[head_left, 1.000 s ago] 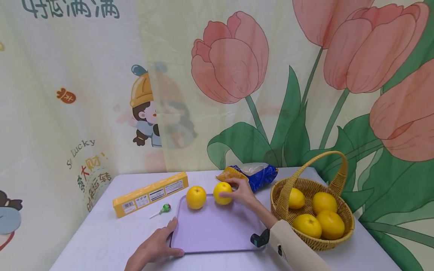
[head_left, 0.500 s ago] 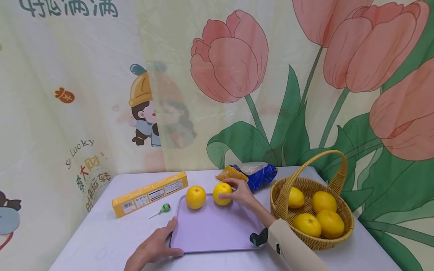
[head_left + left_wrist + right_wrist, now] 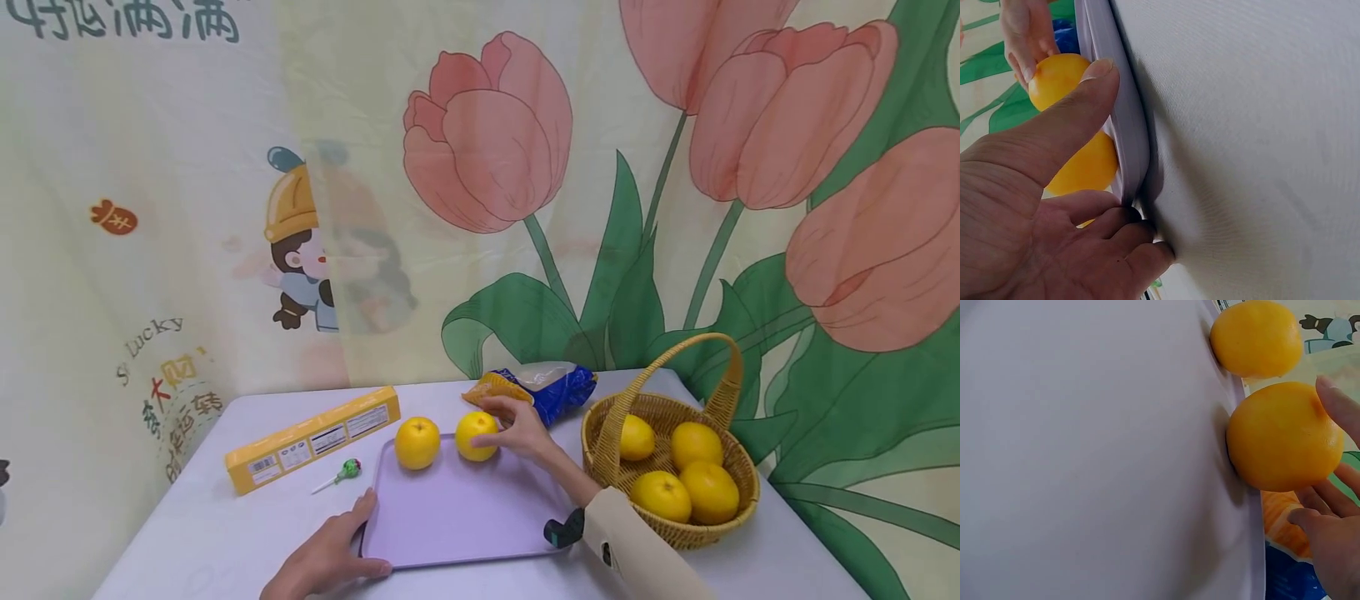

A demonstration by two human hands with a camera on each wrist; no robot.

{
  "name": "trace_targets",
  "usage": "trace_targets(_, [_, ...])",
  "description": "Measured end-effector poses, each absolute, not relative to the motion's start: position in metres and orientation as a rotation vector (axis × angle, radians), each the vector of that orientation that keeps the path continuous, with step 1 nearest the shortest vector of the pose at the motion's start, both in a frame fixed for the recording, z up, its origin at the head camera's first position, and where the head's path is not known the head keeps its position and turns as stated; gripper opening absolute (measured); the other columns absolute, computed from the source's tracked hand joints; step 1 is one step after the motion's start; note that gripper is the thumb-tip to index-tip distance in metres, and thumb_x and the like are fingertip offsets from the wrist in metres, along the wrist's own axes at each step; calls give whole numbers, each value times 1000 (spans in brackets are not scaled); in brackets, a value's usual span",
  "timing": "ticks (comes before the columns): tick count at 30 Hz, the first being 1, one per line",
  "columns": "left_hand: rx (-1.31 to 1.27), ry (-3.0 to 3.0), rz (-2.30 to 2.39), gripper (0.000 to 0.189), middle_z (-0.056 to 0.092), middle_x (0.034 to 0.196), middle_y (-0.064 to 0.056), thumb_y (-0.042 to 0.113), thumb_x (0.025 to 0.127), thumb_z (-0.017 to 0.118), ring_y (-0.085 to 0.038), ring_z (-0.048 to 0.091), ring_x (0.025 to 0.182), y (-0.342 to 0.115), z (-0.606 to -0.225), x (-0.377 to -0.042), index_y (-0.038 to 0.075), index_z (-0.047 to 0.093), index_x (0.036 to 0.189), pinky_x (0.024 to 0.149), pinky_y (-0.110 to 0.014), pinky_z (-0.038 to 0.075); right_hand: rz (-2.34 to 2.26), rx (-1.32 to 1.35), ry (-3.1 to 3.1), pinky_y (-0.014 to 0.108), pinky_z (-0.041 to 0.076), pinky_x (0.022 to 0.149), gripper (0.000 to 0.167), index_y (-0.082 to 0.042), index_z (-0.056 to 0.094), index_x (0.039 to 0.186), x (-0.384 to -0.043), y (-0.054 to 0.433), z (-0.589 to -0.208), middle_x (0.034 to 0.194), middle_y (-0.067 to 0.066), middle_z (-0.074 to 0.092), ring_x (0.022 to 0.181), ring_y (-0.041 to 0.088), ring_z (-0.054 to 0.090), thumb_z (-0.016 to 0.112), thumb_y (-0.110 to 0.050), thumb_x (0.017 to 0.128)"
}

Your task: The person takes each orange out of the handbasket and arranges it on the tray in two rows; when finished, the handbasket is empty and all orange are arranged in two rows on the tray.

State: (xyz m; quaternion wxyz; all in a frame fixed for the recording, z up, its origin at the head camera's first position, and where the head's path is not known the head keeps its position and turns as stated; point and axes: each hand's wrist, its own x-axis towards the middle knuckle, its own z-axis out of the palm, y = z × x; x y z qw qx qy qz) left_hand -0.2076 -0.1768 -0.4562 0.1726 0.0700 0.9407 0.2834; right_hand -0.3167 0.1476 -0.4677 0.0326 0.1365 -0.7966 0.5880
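A lilac tray [image 3: 465, 517] lies on the table with two oranges along its far edge. My right hand [image 3: 517, 429] has its thumb and fingers around the right-hand orange [image 3: 474, 437], which sits on the tray. Beside it, to the left, stands the other orange [image 3: 417, 443], untouched. My left hand [image 3: 326, 546] holds the tray's near left corner, thumb along the front edge and fingers at the left side. In the left wrist view the left thumb [image 3: 1079, 106] crosses in front of the oranges and partly hides them.
At the right stands a wicker basket [image 3: 600, 433] with several oranges inside. Behind the tray lies a blue and orange bag [image 3: 558, 387]. A long yellow box [image 3: 315, 437] and a green lollipop [image 3: 347, 470] lie left of the tray. A printed curtain [image 3: 360, 167] hangs behind the table.
The head view has swung slightly, so everything appears further left in it. Both hands keep their places at the tray and the orange.
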Motion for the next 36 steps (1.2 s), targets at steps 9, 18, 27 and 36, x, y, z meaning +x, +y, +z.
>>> trace_targets(9, [213,2650,821,117,37,165,-35,35,72,100,-55,39,151,-189,-460,-204,-8,38,162,123,-71,33,1655,562,-2338,46,48,119,70,0,64,144,-265,139,-422,144,18,68,140,37,61,96,-13,84])
trace_targets(18, [259,2658,839,117,36,164,-37,35,74,100,-56,39,150,-199,-464,-200,-12,36,161,122,-70,34,1651,1559,-2095,47,63,102,38,0,71,128,-179,212,-328,123,19,76,117,31,73,83,1,92])
trace_targets(27, [261,2646,813,116,37,163,-37,34,74,100,-57,42,148,-187,-461,-203,-11,37,161,122,-70,35,1713,1500,-2349,36,58,110,44,7,66,137,-189,355,-318,131,18,75,124,26,71,72,12,93])
trace_targets(36, [286,2634,811,117,35,164,-38,34,73,100,-57,37,150,-183,-463,-210,-12,36,160,123,-70,32,1825,905,-2615,31,59,106,39,1,68,140,-247,399,-369,132,6,76,126,20,72,70,2,101])
